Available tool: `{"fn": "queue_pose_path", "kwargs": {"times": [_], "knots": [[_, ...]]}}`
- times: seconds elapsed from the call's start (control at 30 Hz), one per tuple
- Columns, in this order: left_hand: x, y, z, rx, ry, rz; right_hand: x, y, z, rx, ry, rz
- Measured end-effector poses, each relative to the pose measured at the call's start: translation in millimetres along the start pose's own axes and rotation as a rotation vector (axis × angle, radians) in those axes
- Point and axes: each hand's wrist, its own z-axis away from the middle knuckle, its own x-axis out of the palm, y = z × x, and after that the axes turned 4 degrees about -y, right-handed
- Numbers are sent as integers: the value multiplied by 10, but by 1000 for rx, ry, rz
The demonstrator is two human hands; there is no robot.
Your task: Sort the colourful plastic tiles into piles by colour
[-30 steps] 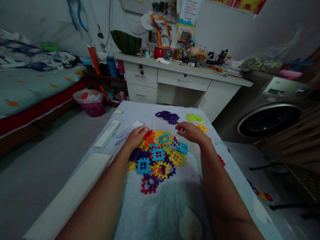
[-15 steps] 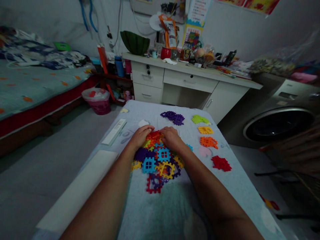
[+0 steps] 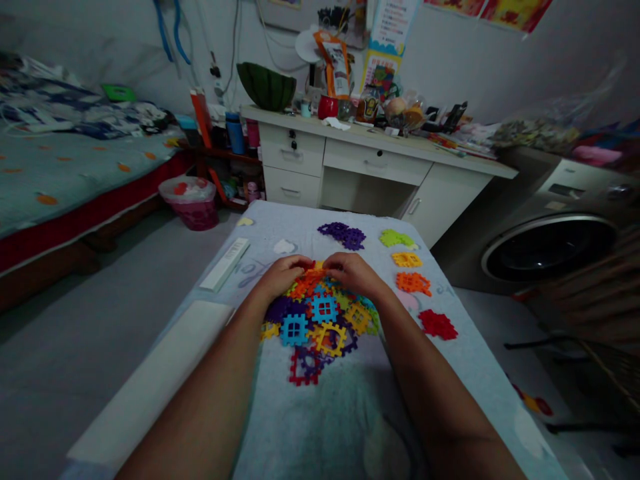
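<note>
A heap of coloured square plastic interlocking tiles [image 3: 320,320] lies on a table covered with a light blue cloth [image 3: 320,427]. My left hand [image 3: 281,275] and my right hand [image 3: 353,272] meet at the far side of the heap, both with fingers curled around orange tiles [image 3: 307,283] at its top. Sorted small groups lie apart: purple tiles [image 3: 343,234], green [image 3: 395,238], yellow-orange [image 3: 406,259], orange [image 3: 413,283] and red [image 3: 438,325] along the right side.
Two white bars [image 3: 225,264] [image 3: 150,383] lie along the table's left edge. Beyond stands a cluttered white desk [image 3: 370,153], a bed [image 3: 60,180] at left, a pink bin [image 3: 190,203], and a washing machine [image 3: 550,233] at right.
My right hand has come in from the right side of the heap to meet my left hand on the orange tiles. The view has shifted slightly.
</note>
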Motion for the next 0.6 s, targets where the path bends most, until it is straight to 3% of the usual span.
{"fn": "queue_pose_path", "kwargs": {"times": [0.17, 0.33, 0.5, 0.6], "knots": [[-5, 26, 7, -5, -21, -2, -208, 65, 91, 12, 1, -129], [-27, 11, 15, -7, 18, -47, -602, 190, 315, 67, 142, -221], [-64, -15, 29, -46, 70, -28, -1087, 484, 757, 330, 355, -140], [-79, 12, 41, -50, 130, 28, -1249, 719, 1027, 540, 423, -37]]}}
